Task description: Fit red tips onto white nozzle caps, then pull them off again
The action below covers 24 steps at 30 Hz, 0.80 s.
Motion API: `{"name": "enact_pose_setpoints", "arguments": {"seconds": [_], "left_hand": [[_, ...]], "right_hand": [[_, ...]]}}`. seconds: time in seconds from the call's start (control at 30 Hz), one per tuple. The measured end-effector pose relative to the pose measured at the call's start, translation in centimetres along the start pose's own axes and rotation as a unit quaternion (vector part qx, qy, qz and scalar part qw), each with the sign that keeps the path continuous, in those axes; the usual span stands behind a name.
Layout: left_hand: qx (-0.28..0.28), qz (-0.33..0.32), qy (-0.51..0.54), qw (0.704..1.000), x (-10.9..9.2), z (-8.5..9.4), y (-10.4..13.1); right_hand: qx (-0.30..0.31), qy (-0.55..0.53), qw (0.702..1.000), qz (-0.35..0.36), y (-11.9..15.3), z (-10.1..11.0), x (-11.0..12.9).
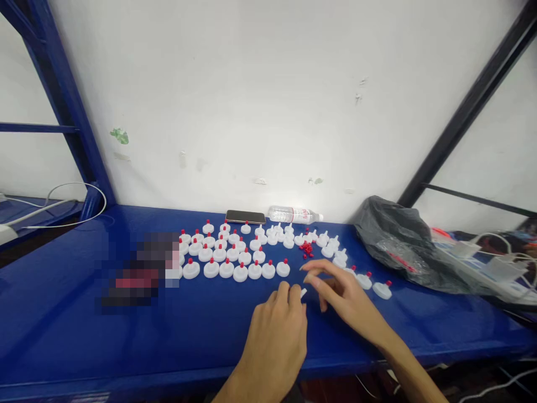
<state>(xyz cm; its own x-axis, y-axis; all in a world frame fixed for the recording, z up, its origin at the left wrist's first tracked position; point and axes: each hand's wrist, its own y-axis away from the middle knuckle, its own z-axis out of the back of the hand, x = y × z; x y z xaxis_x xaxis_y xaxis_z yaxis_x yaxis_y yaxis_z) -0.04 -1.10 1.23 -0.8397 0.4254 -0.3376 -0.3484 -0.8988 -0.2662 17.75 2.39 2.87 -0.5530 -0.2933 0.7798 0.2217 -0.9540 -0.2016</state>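
My left hand (279,324) is closed around a white nozzle cap, and only its pale tip (303,292) sticks out past the fingers. Close on its right, my right hand (335,288) has thumb and forefinger pinched together; whatever may be between them is too small to make out. Beyond both hands lies a small heap of red tip covers (307,249). Several white nozzle caps with red tips (226,270) stand in rows to the left. Behind the heap are several white nozzle caps without red tips (288,240). A few red-tipped caps (382,289) stand right of my right hand.
Against the wall lie a phone (245,216) and a clear plastic bottle (293,215) on its side. A dark plastic bag (386,240) and a power strip (474,260) occupy the right side of the blue table (188,341). A blurred-out patch (140,274) covers something at left.
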Motion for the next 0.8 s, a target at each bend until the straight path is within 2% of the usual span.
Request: {"name": "enact_pose_setpoints", "arguments": {"seconds": [0.07,0.1,0.17,0.23,0.4,0.6,0.73,0.8], "left_hand": [[-0.003,0.003,0.0,1.0,0.0,0.0,0.0],[-0.002,0.008,0.002,1.0,0.0,0.0,-0.1],[-0.003,0.017,0.013,1.0,-0.1,0.0,0.0],[-0.01,0.027,0.025,0.999,-0.1,0.0,0.0],[-0.012,0.036,0.027,0.999,-0.1,0.1,0.1],[-0.015,0.025,0.021,0.999,-0.1,-0.2,0.1],[-0.015,0.026,0.021,0.999,0.0,-0.2,0.2],[-0.008,0.025,0.022,0.999,0.0,-0.1,0.2]], "right_hand": [[-0.064,0.134,0.989,-0.018,-1.2,0.5,-1.5],[-0.088,0.214,0.972,-0.029,-1.9,0.7,-2.2],[-0.107,0.325,0.939,-0.042,-3.2,0.9,-3.7],[-0.102,0.367,0.924,-0.045,-4.2,0.9,-4.6],[-0.084,0.36,0.928,-0.037,-5.6,0.9,-5.2],[-0.089,0.341,0.935,-0.032,-5.9,1.2,-5.5],[-0.103,0.317,0.943,-0.029,-5.0,1.6,-4.6],[-0.117,0.252,0.96,-0.035,-3.6,1.6,-3.8]]}}
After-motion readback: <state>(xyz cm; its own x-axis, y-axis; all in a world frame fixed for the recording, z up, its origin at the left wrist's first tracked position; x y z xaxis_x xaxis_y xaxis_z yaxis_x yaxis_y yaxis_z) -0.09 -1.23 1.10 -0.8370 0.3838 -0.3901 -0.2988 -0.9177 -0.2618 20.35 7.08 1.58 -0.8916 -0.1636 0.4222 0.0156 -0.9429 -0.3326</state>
